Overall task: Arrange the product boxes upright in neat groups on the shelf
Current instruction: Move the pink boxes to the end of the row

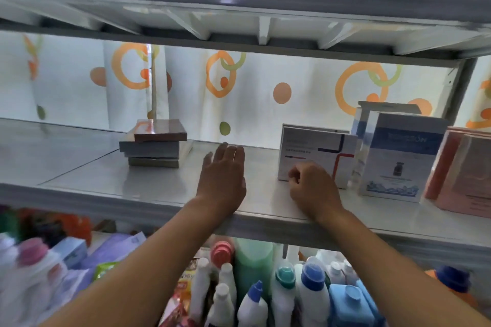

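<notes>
Cardboard box (316,154), likely light and stiff: right hand (312,188) fingers curl at its lower corner; left hand (223,175) lies flat, fingers together.

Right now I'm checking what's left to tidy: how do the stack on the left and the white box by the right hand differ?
The stack lies flat, several dark boxes piled; the white box stands upright. No hand touches the stack; the right hand is at the white box. Both sit on the shelf.
</notes>
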`<state>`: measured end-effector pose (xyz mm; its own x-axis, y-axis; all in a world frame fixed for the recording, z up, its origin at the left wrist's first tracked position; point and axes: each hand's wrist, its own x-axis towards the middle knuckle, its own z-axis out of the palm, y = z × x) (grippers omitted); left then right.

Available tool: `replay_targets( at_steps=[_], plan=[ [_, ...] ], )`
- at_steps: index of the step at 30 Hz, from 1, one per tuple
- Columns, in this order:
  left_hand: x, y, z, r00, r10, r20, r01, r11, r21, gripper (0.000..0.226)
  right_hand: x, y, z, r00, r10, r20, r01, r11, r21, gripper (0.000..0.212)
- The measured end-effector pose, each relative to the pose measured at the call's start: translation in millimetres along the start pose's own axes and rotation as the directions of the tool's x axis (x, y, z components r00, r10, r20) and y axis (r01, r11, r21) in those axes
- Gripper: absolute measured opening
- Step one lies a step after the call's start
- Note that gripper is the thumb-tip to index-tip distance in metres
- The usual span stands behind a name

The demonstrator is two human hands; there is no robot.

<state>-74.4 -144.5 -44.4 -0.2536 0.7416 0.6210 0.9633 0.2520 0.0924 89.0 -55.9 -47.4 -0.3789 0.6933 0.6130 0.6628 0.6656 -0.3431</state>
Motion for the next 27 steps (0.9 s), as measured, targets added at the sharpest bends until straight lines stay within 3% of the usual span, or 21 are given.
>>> replay_targets(
  at_steps=[4, 8, 11, 14, 17, 21, 23, 24, 25, 26, 27],
  plan=[
    [-4.9, -57.0, -17.0, 0.997, -0.066, -0.047, 0.068, 0.997, 0.028, 0.06, 12.8, -58.6, 25.4, 0.998, -0.059, 0.037, 0.054, 0.991, 0.125, 0.018],
    [2.3, -111.2, -31.6, 0.982, -0.081, -0.168, 0.096, 0.992, 0.084, 0.064, 26.7, -113.3, 50.1, 0.993, -0.016, 0.114, -0.018, 0.957, 0.29, 0.02],
    [16.4, -145.0, -34.2, 0.992, -0.081, -0.1, 0.104, 0.965, 0.242, 0.075, 33.8, -140.0, 59.8, 0.989, 0.011, 0.148, -0.064, 0.932, 0.356, 0.019],
    [28.2, -165.6, -39.0, 0.981, -0.193, 0.001, 0.181, 0.916, 0.357, 0.079, 36.4, -153.8, 64.6, 0.982, 0.018, 0.186, -0.087, 0.923, 0.374, 0.019],
    [30.3, -168.7, -37.9, 0.972, -0.195, 0.131, 0.125, 0.9, 0.418, 0.078, 39.3, -158.0, 71.9, 0.978, 0.046, 0.203, -0.121, 0.919, 0.376, 0.018],
    [20.2, -164.4, -40.4, 0.98, -0.144, 0.138, 0.071, 0.899, 0.432, 0.079, 38.4, -159.2, 74.0, 0.957, 0.141, 0.254, -0.239, 0.88, 0.41, 0.021],
    [18.0, -161.2, -44.4, 0.987, -0.1, 0.125, 0.032, 0.887, 0.461, 0.077, 36.2, -159.9, 72.9, 0.897, 0.273, 0.347, -0.428, 0.73, 0.534, 0.021],
    [18.7, -159.7, -47.1, 0.991, -0.073, 0.112, 0.011, 0.877, 0.48, 0.076, 35.4, -161.8, 71.2, 0.826, 0.342, 0.449, -0.564, 0.535, 0.629, 0.017],
    [19.9, -159.5, -49.4, 0.994, -0.047, 0.1, -0.008, 0.87, 0.493, 0.073, 34.5, -165.6, 68.0, 0.725, 0.362, 0.585, -0.682, 0.266, 0.681, 0.012],
    [19.8, -159.6, -51.5, 0.996, -0.024, 0.09, -0.024, 0.866, 0.499, 0.069, 33.2, -170.5, 64.8, 0.626, 0.332, 0.706, -0.75, 0.007, 0.662, 0.011],
    [19.5, -159.4, -53.0, 0.997, 0.001, 0.08, -0.041, 0.864, 0.501, 0.065, 33.5, -174.0, 63.6, 0.565, 0.289, 0.773, -0.766, -0.165, 0.621, 0.013]
  ],
)
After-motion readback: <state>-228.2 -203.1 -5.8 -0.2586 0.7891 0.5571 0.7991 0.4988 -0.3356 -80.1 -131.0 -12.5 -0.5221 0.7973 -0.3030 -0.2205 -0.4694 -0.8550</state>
